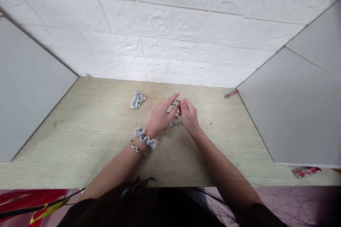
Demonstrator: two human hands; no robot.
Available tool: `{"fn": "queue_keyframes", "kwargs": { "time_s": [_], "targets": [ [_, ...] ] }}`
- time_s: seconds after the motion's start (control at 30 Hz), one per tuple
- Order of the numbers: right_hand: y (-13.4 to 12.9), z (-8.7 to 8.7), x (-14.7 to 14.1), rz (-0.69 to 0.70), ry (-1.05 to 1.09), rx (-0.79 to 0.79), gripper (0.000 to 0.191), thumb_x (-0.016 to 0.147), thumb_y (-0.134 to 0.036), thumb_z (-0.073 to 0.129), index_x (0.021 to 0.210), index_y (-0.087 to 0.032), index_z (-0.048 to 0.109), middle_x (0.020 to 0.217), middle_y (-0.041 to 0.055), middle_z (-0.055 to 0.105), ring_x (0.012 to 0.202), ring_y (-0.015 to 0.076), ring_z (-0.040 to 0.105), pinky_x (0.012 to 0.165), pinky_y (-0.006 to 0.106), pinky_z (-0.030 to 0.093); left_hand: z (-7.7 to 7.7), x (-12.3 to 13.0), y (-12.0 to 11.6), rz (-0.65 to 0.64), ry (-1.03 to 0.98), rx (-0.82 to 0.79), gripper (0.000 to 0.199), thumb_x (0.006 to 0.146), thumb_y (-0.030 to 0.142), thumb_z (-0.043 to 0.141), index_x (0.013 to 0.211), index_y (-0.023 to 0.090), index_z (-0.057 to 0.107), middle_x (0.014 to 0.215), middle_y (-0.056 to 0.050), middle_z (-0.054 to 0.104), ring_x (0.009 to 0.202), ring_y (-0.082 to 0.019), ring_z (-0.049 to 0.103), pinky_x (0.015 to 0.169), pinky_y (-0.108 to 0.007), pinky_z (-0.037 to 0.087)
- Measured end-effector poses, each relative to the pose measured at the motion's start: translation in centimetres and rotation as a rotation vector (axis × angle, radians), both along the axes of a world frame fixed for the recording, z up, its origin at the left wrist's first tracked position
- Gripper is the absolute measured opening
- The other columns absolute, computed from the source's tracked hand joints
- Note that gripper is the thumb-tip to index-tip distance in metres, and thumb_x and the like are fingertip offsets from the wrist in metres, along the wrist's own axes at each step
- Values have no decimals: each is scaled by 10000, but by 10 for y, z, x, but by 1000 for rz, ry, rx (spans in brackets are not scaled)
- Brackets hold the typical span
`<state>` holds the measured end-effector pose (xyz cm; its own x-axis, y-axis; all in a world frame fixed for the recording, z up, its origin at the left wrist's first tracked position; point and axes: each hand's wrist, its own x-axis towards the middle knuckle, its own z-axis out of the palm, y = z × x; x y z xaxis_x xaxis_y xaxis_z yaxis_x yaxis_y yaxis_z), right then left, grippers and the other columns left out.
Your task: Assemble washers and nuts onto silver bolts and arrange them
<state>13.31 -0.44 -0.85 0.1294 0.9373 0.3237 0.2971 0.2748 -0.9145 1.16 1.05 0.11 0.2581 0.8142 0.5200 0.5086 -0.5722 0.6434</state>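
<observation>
My left hand [160,115] pinches a small silver metal washer [174,103] between thumb and forefinger. Close against it, my right hand [188,117] is closed, thumb and fingertips meeting at the washer's right side; what they grip is hidden. Below the fingers lie loose hardware pieces, among them a flat washer [172,125] and a nut [178,123], partly covered by the hands. To the left stands a tight group of several silver bolts with washers [137,101].
The pale wooden tabletop [106,131] meets a white brick-patterned wall [157,48]. Grey panels flank it left [32,88] and right [290,113]. One red battery [231,94] lies at the back right, another red battery [307,172] near the front right edge.
</observation>
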Motion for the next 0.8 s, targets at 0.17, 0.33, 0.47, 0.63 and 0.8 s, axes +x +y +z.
{"fn": "queue_keyframes", "kwargs": {
  "time_s": [0.17, 0.33, 0.47, 0.63, 0.8],
  "targets": [
    [1, -4, -6, 82, 156, 67, 151, 837, -288, 460, 962, -206, 485, 880, 16, 595, 683, 98, 553, 616, 234, 453, 5, 4, 0, -14, -327, -200, 258, 828, 265, 517, 1064, 200, 597, 1056, -45, 650, 972, -158, 591, 891, -299, 450],
    [-4, -4, -8, -59, -121, 267, 173, 794, -229, 528, 966, -207, 528, 918, 33, 611, 740, 119, 588, 700, 272, 483, 2, 17, -4, -167, -751, -523, 270, 814, 297, 532, 1044, 168, 592, 1090, -71, 633, 950, -171, 605, 844, -307, 485],
    [-5, -2, -7, -148, -252, 388, 80, 807, -225, 523, 870, -203, 568, 793, 15, 617, 707, 123, 575, 671, 272, 483, 0, 22, -7, -229, -825, -577, 269, 809, 286, 542, 1043, 166, 597, 1107, -70, 627, 976, -165, 594, 871, -293, 472],
    [-5, -1, -5, -151, -255, 451, 123, 823, -180, 509, 910, -200, 593, 873, 32, 654, 754, 121, 592, 695, 267, 491, 2, 12, -5, -164, -552, -354, 299, 845, 306, 500, 1113, 191, 565, 1067, -57, 634, 893, -138, 601, 798, -267, 484],
    [-4, -2, -6, -146, -223, 418, 120, 816, -188, 523, 908, -206, 598, 813, 21, 645, 717, 122, 592, 671, 268, 499, 5, -1, 1, -55, -101, 23, 249, 883, 296, 438, 1034, 178, 597, 974, -49, 642, 892, -134, 577, 800, -257, 453]
  ]
}}
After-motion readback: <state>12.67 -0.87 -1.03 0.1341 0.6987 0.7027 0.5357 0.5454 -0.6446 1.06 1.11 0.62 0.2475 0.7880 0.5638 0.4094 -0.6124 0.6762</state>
